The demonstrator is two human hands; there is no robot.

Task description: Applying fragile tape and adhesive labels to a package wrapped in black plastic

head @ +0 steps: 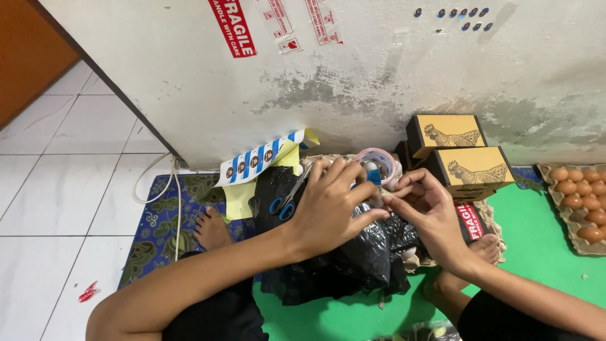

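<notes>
My left hand (331,202) rests on a parcel wrapped in black plastic (360,252) in my lap, fingers spread and pressing its top. My right hand (426,215) meets it from the right, thumb and fingertips pinching at the wrap near the left fingertips. A clear tape roll with a blue dispenser (379,165) sits just behind the hands. Blue-handled scissors (285,203) lie on the black plastic beside my left hand. A red and white sticker (469,221) shows on the parcel's right end.
Two black and tan boxes with a hen drawing (464,158) stand against the wall. An egg tray (577,202) lies at the right on a green mat (536,252). A striped sticker sheet (259,158) leans at the wall. My bare feet (211,230) rest on a patterned rug.
</notes>
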